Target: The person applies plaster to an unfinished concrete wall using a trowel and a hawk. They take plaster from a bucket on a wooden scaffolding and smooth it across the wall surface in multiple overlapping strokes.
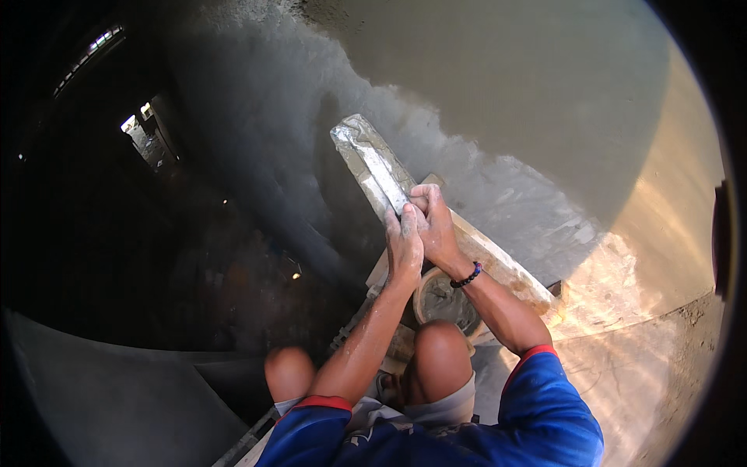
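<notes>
A long, flat plastering trowel point(363, 161), smeared with grey cement and with a bright metal strip along its middle, points up and to the left before me. My left hand point(403, 247) is closed at its near end, the thumb and fingers close against it. Just to the right, my right hand point(436, 227) has its fingers curled at the same end, touching my left. Both hands carry pale cement dust. The hands hide the part of the trowel that they grip.
A round bucket point(422, 302) of grey mix stands below my right forearm, beside my knee. A pale wooden plank point(502, 268) runs behind it. Wet grey plaster point(537, 93) covers the upper wall, above a paler, rougher band point(506, 191). Darkness fills the left side.
</notes>
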`<move>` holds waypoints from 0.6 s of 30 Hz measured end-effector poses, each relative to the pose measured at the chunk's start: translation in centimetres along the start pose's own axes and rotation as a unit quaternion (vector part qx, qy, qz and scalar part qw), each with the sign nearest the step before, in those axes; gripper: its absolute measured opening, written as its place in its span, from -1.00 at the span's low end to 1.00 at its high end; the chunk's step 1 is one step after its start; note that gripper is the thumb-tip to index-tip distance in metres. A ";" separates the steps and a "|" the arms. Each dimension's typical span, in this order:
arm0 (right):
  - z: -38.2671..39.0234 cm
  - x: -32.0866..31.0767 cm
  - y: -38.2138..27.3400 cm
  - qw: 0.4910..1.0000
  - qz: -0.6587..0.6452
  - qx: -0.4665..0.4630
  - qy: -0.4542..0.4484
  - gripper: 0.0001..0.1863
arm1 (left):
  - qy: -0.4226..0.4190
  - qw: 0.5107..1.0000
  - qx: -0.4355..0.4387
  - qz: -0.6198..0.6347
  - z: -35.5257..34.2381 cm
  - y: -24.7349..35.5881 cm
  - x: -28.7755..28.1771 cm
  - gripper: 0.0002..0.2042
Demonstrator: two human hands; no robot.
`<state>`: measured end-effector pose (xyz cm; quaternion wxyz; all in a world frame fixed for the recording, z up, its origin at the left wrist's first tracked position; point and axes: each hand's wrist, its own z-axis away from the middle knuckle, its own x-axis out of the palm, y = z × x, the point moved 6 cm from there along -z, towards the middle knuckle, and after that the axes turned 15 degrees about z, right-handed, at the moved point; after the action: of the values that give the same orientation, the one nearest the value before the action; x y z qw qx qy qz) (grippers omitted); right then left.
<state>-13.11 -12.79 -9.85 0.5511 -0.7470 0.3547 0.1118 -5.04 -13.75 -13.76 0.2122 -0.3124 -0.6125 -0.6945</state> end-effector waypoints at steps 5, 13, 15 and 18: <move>2.5 0.2 2.1 0.983 0.139 -0.066 -0.101 -0.66 | 0.101 0.993 -0.060 0.004 -0.6 -5.1 -3.5 -0.56; 12.7 -8.5 10.0 0.917 0.263 0.141 -0.263 -0.86 | 0.049 0.932 -0.117 -0.340 0.0 -5.3 -12.1 -0.69; 17.7 -8.5 15.2 0.791 0.473 0.146 -0.360 -0.70 | 0.032 0.902 -0.142 -0.407 1.2 -3.7 -12.6 -0.61; 24.5 -6.4 23.0 0.763 0.461 0.163 -0.423 -0.53 | 0.003 0.890 -0.158 -0.427 3.0 -2.0 -12.5 -0.54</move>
<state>-27.32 8.69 -32.42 0.6408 -0.2691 0.4003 0.5973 3.08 -11.56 -23.75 -0.1552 -0.0484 -0.5683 -0.8066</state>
